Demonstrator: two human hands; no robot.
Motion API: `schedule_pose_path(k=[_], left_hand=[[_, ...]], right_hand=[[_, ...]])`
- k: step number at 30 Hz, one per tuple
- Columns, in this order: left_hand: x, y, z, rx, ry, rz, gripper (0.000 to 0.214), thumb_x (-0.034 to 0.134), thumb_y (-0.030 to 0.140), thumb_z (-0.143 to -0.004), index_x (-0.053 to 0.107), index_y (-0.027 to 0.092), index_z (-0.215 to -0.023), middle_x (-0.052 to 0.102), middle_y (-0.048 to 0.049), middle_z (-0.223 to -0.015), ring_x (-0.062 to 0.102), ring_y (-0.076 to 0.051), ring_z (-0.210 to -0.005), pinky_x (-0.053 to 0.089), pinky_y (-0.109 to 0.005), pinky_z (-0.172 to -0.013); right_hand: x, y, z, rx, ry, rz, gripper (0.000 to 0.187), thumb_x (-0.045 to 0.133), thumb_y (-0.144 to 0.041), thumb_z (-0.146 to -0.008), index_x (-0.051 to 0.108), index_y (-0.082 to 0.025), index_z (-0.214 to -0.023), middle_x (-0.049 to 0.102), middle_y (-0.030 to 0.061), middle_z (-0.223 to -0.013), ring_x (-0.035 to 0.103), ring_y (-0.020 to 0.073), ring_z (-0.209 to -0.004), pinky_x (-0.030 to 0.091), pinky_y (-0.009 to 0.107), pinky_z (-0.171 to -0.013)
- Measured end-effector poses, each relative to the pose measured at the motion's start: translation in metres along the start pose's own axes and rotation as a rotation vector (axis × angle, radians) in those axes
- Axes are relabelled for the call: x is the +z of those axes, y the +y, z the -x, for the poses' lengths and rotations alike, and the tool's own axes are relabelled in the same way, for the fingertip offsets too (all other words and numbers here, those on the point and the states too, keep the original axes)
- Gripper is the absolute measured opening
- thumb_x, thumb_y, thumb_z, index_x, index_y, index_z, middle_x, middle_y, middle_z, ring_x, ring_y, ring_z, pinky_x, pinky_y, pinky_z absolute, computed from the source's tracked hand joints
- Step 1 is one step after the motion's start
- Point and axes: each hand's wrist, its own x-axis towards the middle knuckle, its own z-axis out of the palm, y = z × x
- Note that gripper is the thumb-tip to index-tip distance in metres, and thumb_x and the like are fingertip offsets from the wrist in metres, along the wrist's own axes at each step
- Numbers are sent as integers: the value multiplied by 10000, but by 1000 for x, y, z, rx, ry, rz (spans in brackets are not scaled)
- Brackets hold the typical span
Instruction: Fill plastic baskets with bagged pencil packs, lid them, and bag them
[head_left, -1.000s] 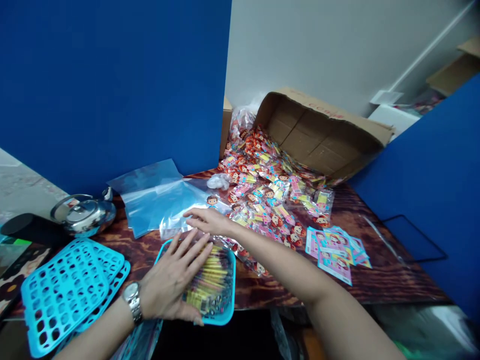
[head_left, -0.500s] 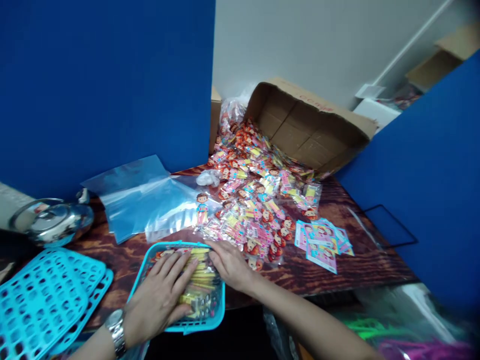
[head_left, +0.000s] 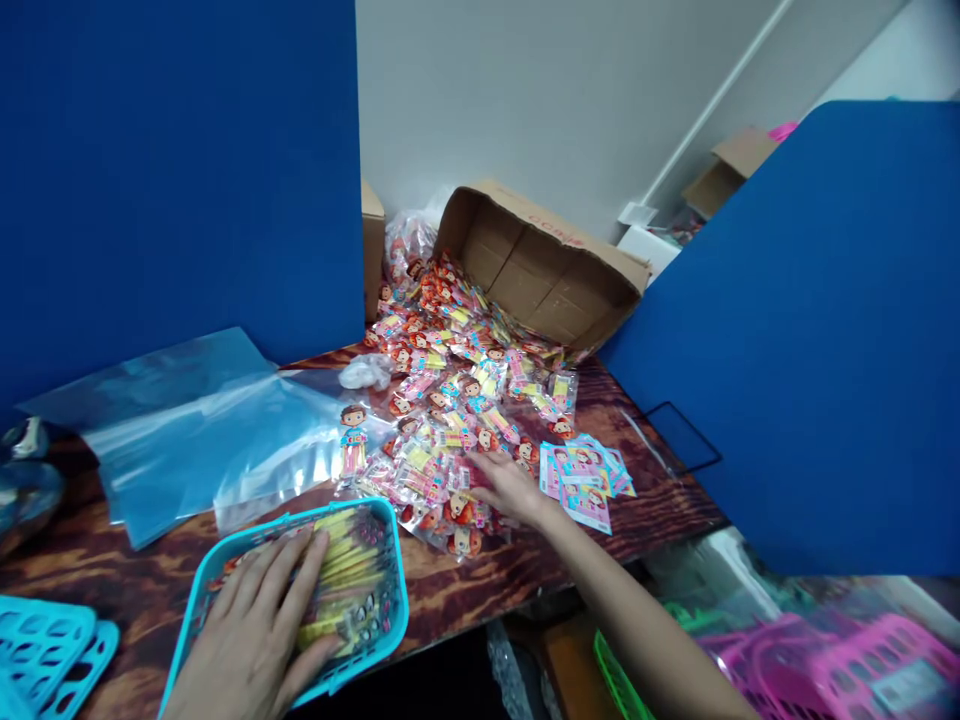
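My left hand [head_left: 259, 620] lies with fingers stretched out over the contents of a light blue plastic basket [head_left: 401, 580]. Inside the basket are clear packets [head_left: 349, 565] with yellow strips, packed in rows; the hand covers part of them. My right hand [head_left: 510, 490] is over the front of a heap of small cartoon-printed packets [head_left: 427, 375], its fingers extended and touching or just above them. Nothing shows in its grasp. Close to its right is a loose stack of printed cards [head_left: 585, 475].
A tipped cardboard box [head_left: 551, 270] stands behind the heap. Clear plastic bags [head_left: 202, 420] lie at left, near a shiny metal kettle [head_left: 30, 490]. Blue perforated plastic pieces [head_left: 45, 650] are at lower left. Blue panels [head_left: 180, 180] flank the table. Pink baskets [head_left: 870, 665] are at lower right.
My right hand has left the basket's edge and moved right to the packet heap. My left hand stays on the basket's contents. The view has shifted to the right.
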Motion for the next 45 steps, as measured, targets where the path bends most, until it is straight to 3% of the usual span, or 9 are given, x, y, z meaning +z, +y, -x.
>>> schedule_pose_path(k=[5,10,14,19,25,31,38,42,45], left_hand=[[-1,-3,-1,13,5,11,890,487,680,-766,194,205,-1458,502,-134,-1327,495,-325,-1128,320,-447,-969],[-1,-3,-2,6,10,32,860,491,661,-774,201,226,-1456,495,-120,-1337,493,-316,-1134,328,-436,-968],[-2,-2,-2,-5,17,36,863,477,667,-778,186,227,-1460,511,-125,-1317,499,-320,-1117,336,-440,-950],[-1,-2,-2,-4,7,43,875,492,669,-768,193,221,-1458,515,-134,-1311,496,-327,-1118,336,-446,-948],[0,-1,-1,-33,-3,43,828,455,663,-790,192,247,-1456,496,-117,-1335,495,-315,-1130,334,-438,-957],[0,-1,0,-13,7,41,864,486,665,-773,182,236,-1459,503,-121,-1324,488,-318,-1130,330,-438,-955],[0,-1,-2,-18,11,42,843,475,654,-786,188,234,-1458,510,-123,-1315,496,-323,-1117,336,-445,-948],[-1,-1,-2,-8,14,46,852,476,661,-782,185,233,-1459,507,-124,-1319,493,-320,-1123,339,-440,-947],[-1,-1,0,-20,5,38,838,470,651,-790,185,235,-1459,506,-127,-1320,495,-323,-1117,343,-446,-940]], right_hand=[[6,15,8,86,73,-16,334,616,-304,-819,581,-172,-1124,591,94,-999,556,210,-926,428,308,-805],[-11,6,7,-10,65,-163,151,512,-320,-882,549,-178,-846,552,18,-818,523,146,-745,419,258,-697],[4,-10,16,-34,16,-33,122,577,-274,-829,553,-179,-901,590,75,-975,534,204,-919,421,324,-820],[25,-22,25,100,97,100,425,613,-266,-808,491,-195,-1209,586,117,-1127,514,269,-1050,380,415,-922],[11,-20,27,-153,-58,8,100,527,-236,-864,582,-210,-943,614,52,-934,554,197,-904,435,304,-796],[19,-21,21,9,67,81,261,633,-291,-798,581,-187,-1032,507,125,-1245,477,265,-1116,400,386,-920],[39,-32,43,-11,181,166,402,533,-203,-871,507,-271,-1267,596,92,-1059,537,240,-978,399,399,-881],[17,-29,34,21,64,-58,239,612,-282,-819,617,-180,-1035,601,65,-891,567,197,-822,456,306,-747],[3,-24,17,5,47,-109,184,631,-320,-805,622,-173,-916,588,92,-1036,566,200,-928,452,299,-793]])
